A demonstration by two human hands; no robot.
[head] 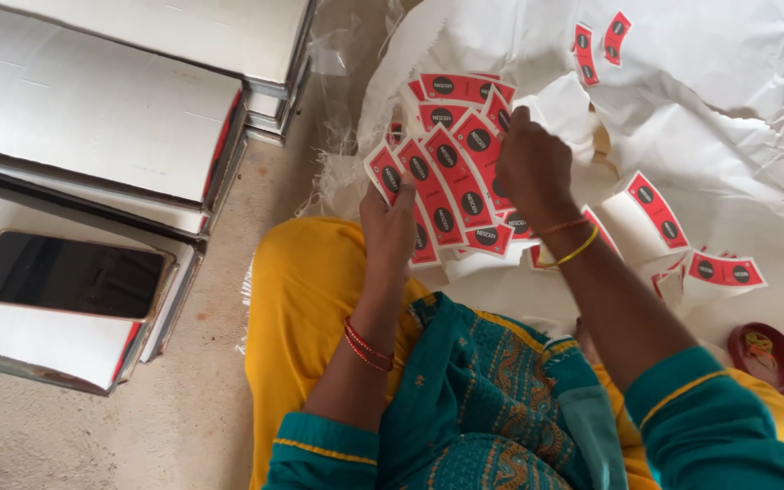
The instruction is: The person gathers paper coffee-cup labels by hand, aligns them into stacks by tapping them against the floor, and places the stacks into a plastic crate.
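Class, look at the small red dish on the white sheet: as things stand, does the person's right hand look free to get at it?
Probably not at once. The right hand is busy gripping the fan of red paper cutouts with the left hand. The red dish lies uncovered on the person's right side, so the way looks clear once the hand lets go.

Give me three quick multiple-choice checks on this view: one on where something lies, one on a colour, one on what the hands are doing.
1. Where does the phone lie?
A. on a stack of white boards at the left
B. on the white sheet
C. on the person's lap

2. What colour are the curved cut-outs?
A. blue with white spots
B. red with dark round marks
C. plain green

3. What are the hands doing?
A. both resting empty
B. one holding the phone
C. the left hand holds a fan of cut-outs, the right hand grips them from above

Key: 1 A, the phone rests screen-up on the boards. 2 B, red faces show. 3 C, both hands close on the fan.
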